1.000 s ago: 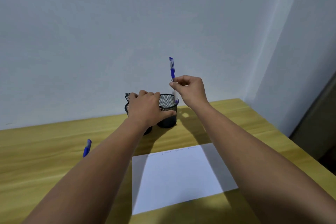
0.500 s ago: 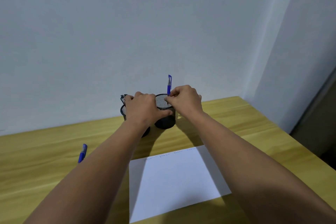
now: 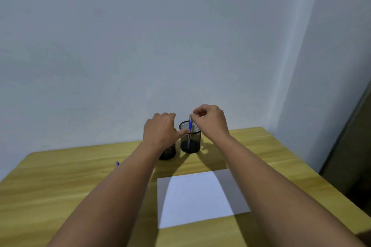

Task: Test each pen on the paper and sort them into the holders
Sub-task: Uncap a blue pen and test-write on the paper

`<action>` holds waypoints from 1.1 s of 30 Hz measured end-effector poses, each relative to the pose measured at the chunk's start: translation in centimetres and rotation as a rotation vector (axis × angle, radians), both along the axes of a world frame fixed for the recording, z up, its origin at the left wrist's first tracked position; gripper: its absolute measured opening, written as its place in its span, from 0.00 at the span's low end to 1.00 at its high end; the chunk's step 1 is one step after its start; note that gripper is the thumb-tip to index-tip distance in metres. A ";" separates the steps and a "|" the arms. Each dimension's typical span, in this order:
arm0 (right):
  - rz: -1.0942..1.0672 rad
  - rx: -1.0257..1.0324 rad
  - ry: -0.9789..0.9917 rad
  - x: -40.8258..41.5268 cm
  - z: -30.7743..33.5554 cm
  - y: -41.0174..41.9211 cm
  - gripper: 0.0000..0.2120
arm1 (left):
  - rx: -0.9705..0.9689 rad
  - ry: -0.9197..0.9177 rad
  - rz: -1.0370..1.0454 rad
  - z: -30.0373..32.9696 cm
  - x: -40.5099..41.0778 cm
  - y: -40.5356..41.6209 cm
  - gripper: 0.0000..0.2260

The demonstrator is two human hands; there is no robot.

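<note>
A blue pen (image 3: 190,126) is seen upright inside the right-hand mesh holder (image 3: 190,142), its top pinched by the right hand (image 3: 210,121). The left hand (image 3: 160,129) is curled over the second holder (image 3: 167,152). White paper (image 3: 198,196) lies nearer on the wooden table (image 3: 50,186).

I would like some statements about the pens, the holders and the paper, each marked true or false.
1. A blue pen stands in the right-hand mesh holder. True.
2. The right hand is at the top of that pen. True.
3. The sheet of paper lies behind the holders. False: it lies in front, nearer the person.
4. The left hand rests on the paper. False: it is at the two holders, hiding much of the left holder.
5. Another blue pen lies on the table, left of the left arm. True.
</note>
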State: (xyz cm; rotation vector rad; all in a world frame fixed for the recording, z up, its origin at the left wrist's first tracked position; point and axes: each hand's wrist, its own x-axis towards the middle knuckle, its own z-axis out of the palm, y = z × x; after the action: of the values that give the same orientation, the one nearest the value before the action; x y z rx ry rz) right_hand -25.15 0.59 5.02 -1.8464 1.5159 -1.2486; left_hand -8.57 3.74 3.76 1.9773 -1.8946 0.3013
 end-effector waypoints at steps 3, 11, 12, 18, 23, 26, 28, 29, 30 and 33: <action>0.099 0.028 -0.007 2.3 0.7 2.4 0.04 | -0.008 0.100 -0.002 0.8 2.6 3.0 0.26; 0.348 0.199 0.174 10.7 -3.8 6.2 0.04 | 0.141 0.061 0.115 -3.1 11.9 8.6 0.17; 0.377 0.223 0.199 11.7 -4.6 6.4 0.04 | 0.154 0.057 0.133 -3.8 13.0 8.8 0.17; 0.458 0.307 0.324 16.6 -9.0 7.5 0.06 | 0.282 0.048 0.039 -8.3 17.8 8.7 0.22; 0.464 0.299 0.429 18.6 -10.8 8.0 0.15 | 0.296 -0.012 -0.072 -11.0 20.3 8.0 0.19; 0.437 0.295 0.467 19.1 -11.2 7.9 0.19 | 0.212 0.009 -0.101 -11.6 21.4 7.9 0.16; 0.437 0.300 0.480 19.2 -11.3 7.8 0.17 | 0.159 0.021 -0.114 -11.8 22.0 8.0 0.12; 0.439 0.291 0.490 19.2 -11.3 7.8 0.15 | 0.144 0.010 -0.118 -11.8 22.1 8.2 0.10; 0.441 0.281 0.501 19.1 -11.2 7.7 0.12 | 0.133 -0.008 -0.122 -11.8 22.2 8.3 0.09; 0.450 0.269 0.502 18.3 -11.0 7.4 0.06 | 0.111 -0.026 -0.137 -11.4 21.9 9.1 0.07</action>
State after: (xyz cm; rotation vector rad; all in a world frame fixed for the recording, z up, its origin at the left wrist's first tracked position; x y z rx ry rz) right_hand -6.81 7.94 -5.95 -2.2408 1.2990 -0.3732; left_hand 13.35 12.82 -7.65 1.9082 -2.0933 0.1887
